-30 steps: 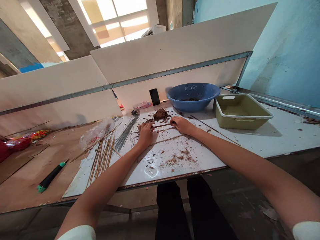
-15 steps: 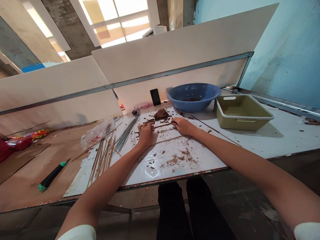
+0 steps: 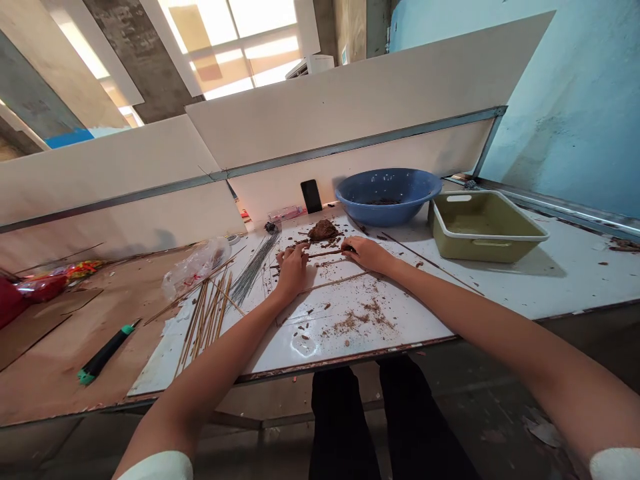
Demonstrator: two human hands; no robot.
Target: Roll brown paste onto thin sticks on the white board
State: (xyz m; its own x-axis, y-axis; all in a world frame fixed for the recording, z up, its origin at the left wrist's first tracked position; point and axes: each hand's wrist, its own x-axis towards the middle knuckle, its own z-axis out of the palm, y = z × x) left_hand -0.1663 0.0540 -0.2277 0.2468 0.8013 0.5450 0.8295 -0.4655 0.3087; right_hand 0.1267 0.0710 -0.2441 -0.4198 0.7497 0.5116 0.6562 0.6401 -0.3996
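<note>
A thin brown stick (image 3: 324, 253) lies crosswise between my hands, low over the white board. Its right end is pinched in the closed fingers of my right hand (image 3: 364, 252). My left hand (image 3: 293, 265) has its fingers curled round the left end, where the hand hides the stick's tip. Just beyond the stick sits a mound of dark brown, clay-like material (image 3: 323, 230), ringed by crumbs. Another thin stick (image 3: 336, 282) lies on the board nearer to me. Left of my left hand are a bundle of thin grey wires (image 3: 254, 268) and several bamboo-like sticks (image 3: 205, 319).
A blue basin (image 3: 387, 197) and an olive plastic tub (image 3: 487, 250) stand at the back right. A phone (image 3: 311, 195) leans against the back panel. Clear plastic bag (image 3: 194, 268) and green-black screwdriver-like tool (image 3: 107, 353) lie left. Brown crumbs (image 3: 365, 317) litter the board.
Both hands stay at nearly the same spot with the stick between them. The right-hand fingers have shifted slightly; the view has tilted a little.
</note>
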